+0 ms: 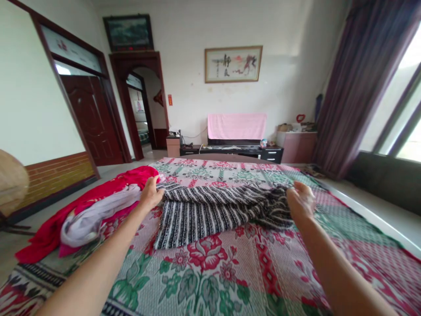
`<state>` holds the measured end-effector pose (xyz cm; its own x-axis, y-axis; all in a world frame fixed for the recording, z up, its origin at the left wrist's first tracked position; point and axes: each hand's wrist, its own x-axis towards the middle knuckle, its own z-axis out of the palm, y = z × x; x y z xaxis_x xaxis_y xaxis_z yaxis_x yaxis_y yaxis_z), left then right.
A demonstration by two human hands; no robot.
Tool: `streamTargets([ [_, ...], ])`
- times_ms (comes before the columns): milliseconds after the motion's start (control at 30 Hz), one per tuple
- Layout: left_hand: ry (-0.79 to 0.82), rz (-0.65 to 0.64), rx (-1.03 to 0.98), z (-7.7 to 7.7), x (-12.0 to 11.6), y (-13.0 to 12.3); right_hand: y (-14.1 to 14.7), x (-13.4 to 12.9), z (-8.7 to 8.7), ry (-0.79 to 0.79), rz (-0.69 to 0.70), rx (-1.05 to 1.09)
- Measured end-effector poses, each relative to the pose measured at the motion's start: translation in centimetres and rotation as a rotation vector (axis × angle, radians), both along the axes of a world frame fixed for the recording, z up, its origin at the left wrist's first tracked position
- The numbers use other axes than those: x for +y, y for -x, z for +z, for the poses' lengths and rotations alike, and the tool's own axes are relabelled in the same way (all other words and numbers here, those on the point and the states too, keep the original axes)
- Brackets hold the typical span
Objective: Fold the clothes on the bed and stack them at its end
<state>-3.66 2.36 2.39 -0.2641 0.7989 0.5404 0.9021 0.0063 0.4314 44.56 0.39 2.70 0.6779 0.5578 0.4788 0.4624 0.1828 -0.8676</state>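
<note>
A black and white striped knitted garment (pixel 200 213) stretches across the flowered cloth (pixel 210 281) that covers the table. My left hand (pixel 151 194) pinches its upper left end, beside a red cloth. At the right end, where the knit is bunched and wrinkled, my right hand (pixel 301 201) grips it with curled fingers. Between my hands the upper part is folded over, and the lower left part lies flat on the cover.
Left of the garment lie a red cloth (pixel 49 232) and a pale grey cloth (pixel 87 224) in a heap. A chair back (pixel 12 183) stands at the far left. Beyond the table, a pink cloth (pixel 237 126) hangs over a screen on a low black cabinet (pixel 272 155).
</note>
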Motion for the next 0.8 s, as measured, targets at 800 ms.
streamTargets([
  [800,0.328,-0.439,0.185,-2.3,-1.3,0.5,9.4,-2.1,-2.2,0.294,0.846,-1.060],
])
